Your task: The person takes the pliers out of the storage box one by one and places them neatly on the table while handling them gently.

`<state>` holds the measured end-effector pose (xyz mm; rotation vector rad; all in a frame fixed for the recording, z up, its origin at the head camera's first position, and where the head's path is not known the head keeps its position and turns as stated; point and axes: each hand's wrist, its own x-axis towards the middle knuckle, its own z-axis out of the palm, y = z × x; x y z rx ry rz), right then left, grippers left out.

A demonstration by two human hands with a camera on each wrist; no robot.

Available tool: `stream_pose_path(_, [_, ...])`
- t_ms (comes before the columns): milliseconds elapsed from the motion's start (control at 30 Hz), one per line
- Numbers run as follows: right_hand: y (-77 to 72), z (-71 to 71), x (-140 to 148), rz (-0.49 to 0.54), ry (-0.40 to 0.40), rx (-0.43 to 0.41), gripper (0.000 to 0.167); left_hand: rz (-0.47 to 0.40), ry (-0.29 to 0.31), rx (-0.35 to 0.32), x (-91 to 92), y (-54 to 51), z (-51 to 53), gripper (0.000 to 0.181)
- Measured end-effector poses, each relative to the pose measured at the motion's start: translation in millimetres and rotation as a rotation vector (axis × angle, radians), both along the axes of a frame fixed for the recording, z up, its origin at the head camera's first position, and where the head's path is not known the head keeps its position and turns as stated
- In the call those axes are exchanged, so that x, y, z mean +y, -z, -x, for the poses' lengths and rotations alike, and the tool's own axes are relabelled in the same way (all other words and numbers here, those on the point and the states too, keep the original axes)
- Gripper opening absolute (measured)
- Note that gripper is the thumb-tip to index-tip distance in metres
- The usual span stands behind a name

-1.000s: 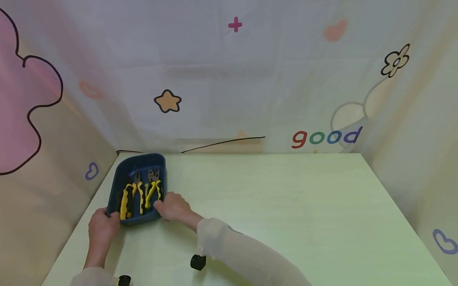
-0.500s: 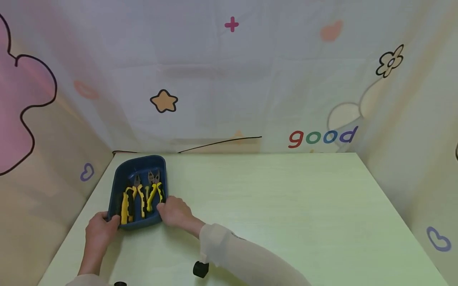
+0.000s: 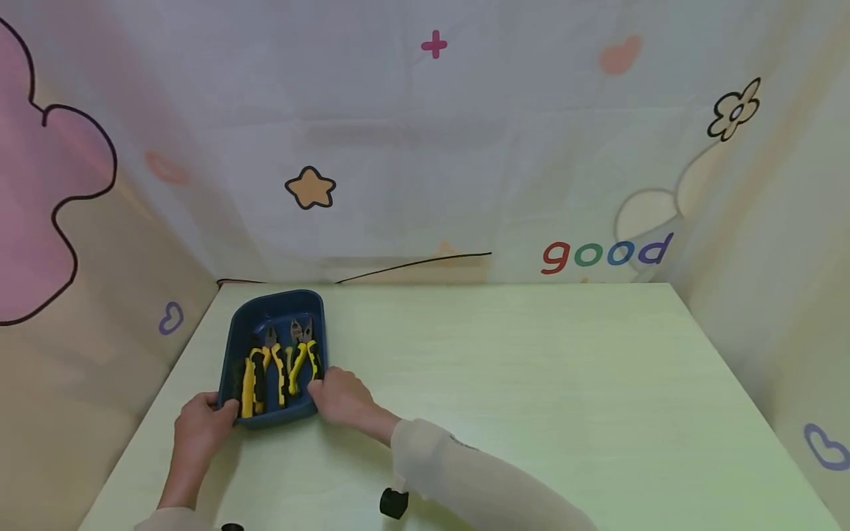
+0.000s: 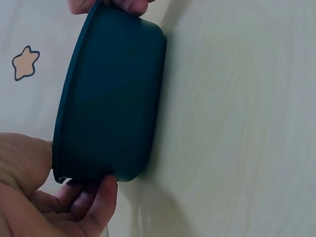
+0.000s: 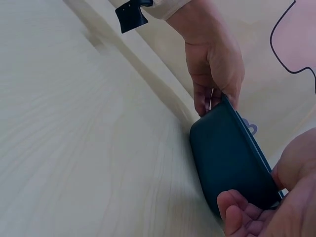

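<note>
A dark blue tray (image 3: 279, 419) stands at the table's left side, turned slightly. Several pliers (image 3: 282, 376) with yellow-and-black handles lie in it, jaws pointing to the far end. My left hand (image 3: 202, 426) grips the near left corner, thumb over the rim. At the near right corner my right hand (image 3: 341, 398) holds the rim the same way. The left wrist view shows curled fingers (image 4: 101, 205) under the tray's outer wall (image 4: 111, 94). In the right wrist view the right fingers (image 5: 232, 207) press the wall's outside. Whether its base touches the table cannot be told.
The pale table (image 3: 531, 383) spreads to the right of the tray. A printed cloth (image 3: 398, 147) hangs behind it and along both sides. A black wrist camera mount (image 3: 395, 503) hangs below the right sleeve (image 3: 478, 472).
Both hands have carried or slid the tray with its pliers a little to the right and slightly nearer. Their grip stays the same, and the pliers keep their arrangement.
</note>
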<state>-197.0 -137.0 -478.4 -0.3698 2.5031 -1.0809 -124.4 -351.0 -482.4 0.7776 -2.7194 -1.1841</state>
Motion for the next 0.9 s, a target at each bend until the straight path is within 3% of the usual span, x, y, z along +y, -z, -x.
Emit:
stream_pose_path(267, [1.0, -2.7, 9, -0.007, -0.003, -0.021, 0.028, -0.02, 0.036, -0.038, 2.4, -0.5, -0.5, 0.048])
stream_pose_path(533, [0.3, -8.8, 26, 0.007, 0.0, -0.042, 0.033, -0.035, 0.044, -0.062, 14.7, 0.1, 1.2, 0.046])
stream_pose_path(900, [-1.3, -12.5, 45, 0.048, -0.027, -0.06, 0.025, -0.01, 0.067, -0.031, 29.4, -0.5, 0.3, 0.041])
